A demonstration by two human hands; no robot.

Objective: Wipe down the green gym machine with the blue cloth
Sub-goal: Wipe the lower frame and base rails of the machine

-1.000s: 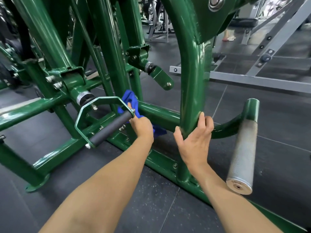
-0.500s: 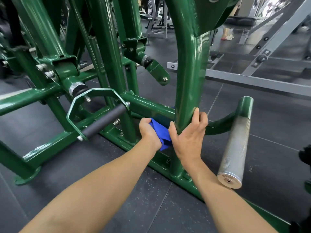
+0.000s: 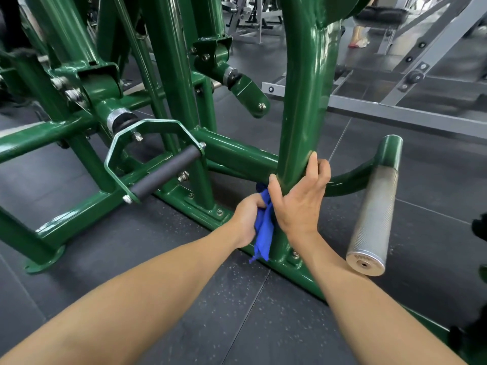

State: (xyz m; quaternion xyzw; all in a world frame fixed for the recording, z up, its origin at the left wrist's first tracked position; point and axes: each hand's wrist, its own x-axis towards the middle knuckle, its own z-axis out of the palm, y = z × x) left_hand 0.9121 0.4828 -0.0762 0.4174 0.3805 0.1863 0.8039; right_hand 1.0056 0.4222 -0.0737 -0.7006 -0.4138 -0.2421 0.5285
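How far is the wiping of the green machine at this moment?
Done: cannot tell; nothing marks a wiped area. In hand: the left hand grips the blue cloth low beside the upright post, which the right hand holds. Probably left: the black handle grip and the silver peg.

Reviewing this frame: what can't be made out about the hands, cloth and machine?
Head view: left hand fingertips, buried in the blue cloth it grips.
Head view: cloth's contact with the green upright post, hidden behind the right hand gripping it.
Head view: post's top, cut off by the upper edge.
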